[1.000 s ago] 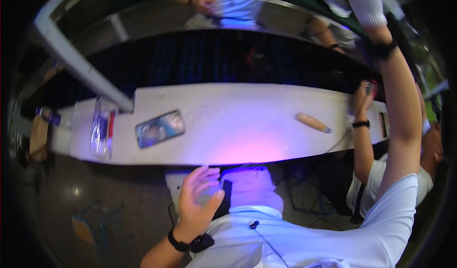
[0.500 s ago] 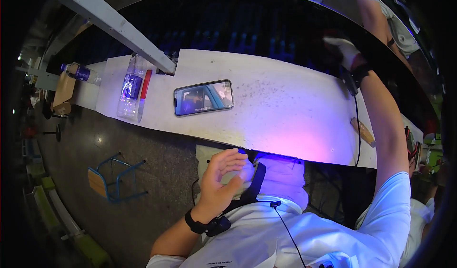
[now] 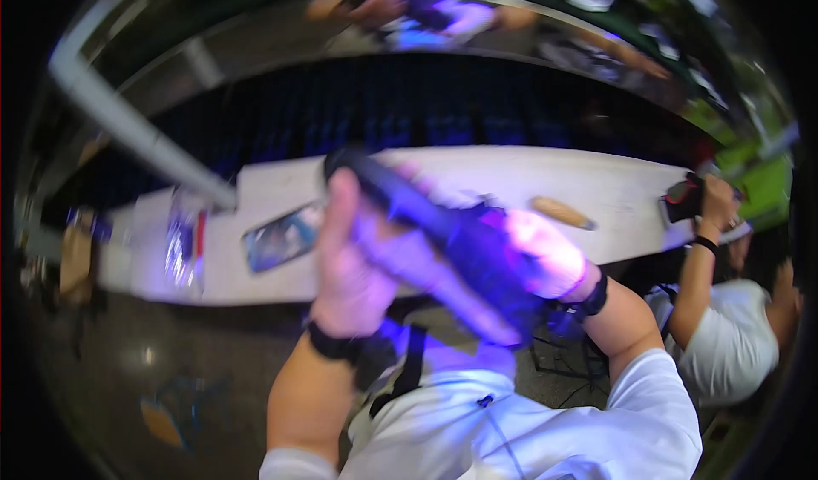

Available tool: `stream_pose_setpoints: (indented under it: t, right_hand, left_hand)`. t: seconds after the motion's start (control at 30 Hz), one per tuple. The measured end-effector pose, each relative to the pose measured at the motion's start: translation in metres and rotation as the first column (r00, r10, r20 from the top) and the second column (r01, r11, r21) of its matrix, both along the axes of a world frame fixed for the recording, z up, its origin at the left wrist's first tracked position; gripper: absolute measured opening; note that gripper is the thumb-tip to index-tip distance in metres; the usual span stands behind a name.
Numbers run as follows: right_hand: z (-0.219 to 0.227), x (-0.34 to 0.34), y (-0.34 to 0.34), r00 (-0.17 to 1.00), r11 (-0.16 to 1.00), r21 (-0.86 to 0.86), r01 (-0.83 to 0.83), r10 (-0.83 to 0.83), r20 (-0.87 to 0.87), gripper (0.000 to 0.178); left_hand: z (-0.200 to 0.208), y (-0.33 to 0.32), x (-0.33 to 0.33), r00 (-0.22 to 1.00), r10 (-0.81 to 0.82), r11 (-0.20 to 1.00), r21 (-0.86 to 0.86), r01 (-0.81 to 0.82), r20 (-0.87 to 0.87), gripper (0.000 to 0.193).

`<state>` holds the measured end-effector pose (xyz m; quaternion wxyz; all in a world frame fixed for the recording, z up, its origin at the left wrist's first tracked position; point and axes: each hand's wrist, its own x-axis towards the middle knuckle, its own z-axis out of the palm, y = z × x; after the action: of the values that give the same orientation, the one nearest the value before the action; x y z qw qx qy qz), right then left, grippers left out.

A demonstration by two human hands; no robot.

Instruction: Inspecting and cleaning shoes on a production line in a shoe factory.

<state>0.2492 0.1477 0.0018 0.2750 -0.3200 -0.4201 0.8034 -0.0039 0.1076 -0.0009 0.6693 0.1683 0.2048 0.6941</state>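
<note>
A dark, long, shoe-like thing (image 3: pixel 481 246) is held up slantwise before my chest, smeared by motion. A paler band, lit purple, runs along its lower side. My left hand (image 3: pixel 354 267) grips its upper left end, thumb on the near side and fingers partly hidden behind it. On the other end is my right hand (image 3: pixel 550 254), in a pale glove under a bright pink-violet glow; its fingers are mostly hidden. Behind them, on the white tabletop (image 3: pixel 332 291), lie a phone (image 3: pixel 281 240) and a tan, stick-like tool (image 3: pixel 562 212).
Clear plastic bottles and a red strip (image 3: pixel 201 235) are at the table's left. A grey post (image 3: pixel 141 143) slants over that side. Past the table runs a dark belt (image 3: pixel 477 97). A co-worker (image 3: pixel 724 335) is at right, and a blue-legged stool (image 3: pixel 170 416) stands on the floor at left.
My right hand has come back from the dark belt to my chest, now with the shoe-like thing. My left hand has risen and closed on it. The view has shifted right.
</note>
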Motion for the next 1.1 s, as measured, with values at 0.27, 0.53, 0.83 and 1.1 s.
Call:
stream_pose_setpoints:
  t: [0.27, 0.53, 0.83, 1.1]
  right_hand:
    - [0.153, 0.046, 0.189, 0.451, -0.265, 0.891, -0.37, -0.889, -0.077, 0.041]
    - [0.163, 0.057, 0.295, 0.22, 0.183, 0.869, -0.46, -0.925, 0.311, 0.039]
    - [0.121, 0.101, 0.033, 0.952, 0.076, 0.96, 0.268, -0.172, -0.252, 0.047]
    - [0.011, 0.111, -0.027, 0.782, 0.348, 0.888, 0.302, -0.623, -0.022, 0.032]
  left_hand:
    - [0.019, -0.04, 0.034, 0.327, 0.54, 0.827, 0.562, -0.032, -0.775, 0.052]
    - [0.003, -0.032, 0.027, 0.107, 0.823, 0.559, 0.829, 0.025, -0.558, 0.052]
    - [0.008, -0.029, 0.026, 0.116, 0.794, 0.587, 0.802, 0.112, -0.597, 0.055]
    - [0.015, -0.036, 0.023, 0.153, 0.715, 0.651, 0.73, 0.208, -0.682, 0.058]
